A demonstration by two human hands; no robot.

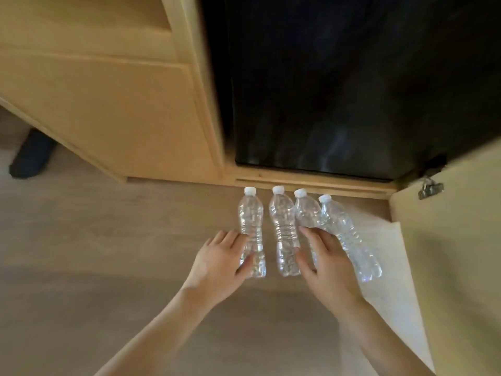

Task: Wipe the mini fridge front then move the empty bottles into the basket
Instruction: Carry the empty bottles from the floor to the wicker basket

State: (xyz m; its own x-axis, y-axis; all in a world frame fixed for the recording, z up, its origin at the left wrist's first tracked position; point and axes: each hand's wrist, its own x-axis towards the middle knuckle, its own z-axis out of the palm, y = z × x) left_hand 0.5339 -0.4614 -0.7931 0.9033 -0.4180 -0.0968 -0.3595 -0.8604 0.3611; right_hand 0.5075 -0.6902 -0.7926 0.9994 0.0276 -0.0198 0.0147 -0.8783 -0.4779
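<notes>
Reaches down from the bottom of the frame with both bare hands to a row of four clear, white-capped plastic bottles, upright on the wood floor [108, 253] at lower centre, just in front of the black mini fridge [339, 90] at upper right. Grips the leftmost bottle [250, 215] low down with the left hand [217, 263]: thumb across the front, fingers against the left side. Lays the right hand [328, 264] over the lower part of the third bottle [307, 213], fingers fairly straight and pointing up the frame, thumb spread toward the second bottle [282, 221], outer edge against the fourth bottle [349, 240]; cannot tell whether that hand holds anything. Fourth bottle leaning rightward in the frame, against the third, on a white sheet [387, 253] at lower right. Beside the sheet, an open cabinet door [455, 240] with a metal hinge [429, 185]. At upper left, a light wood cabinet [108, 104]; at the left edge, a dark shoe [31, 156].
</notes>
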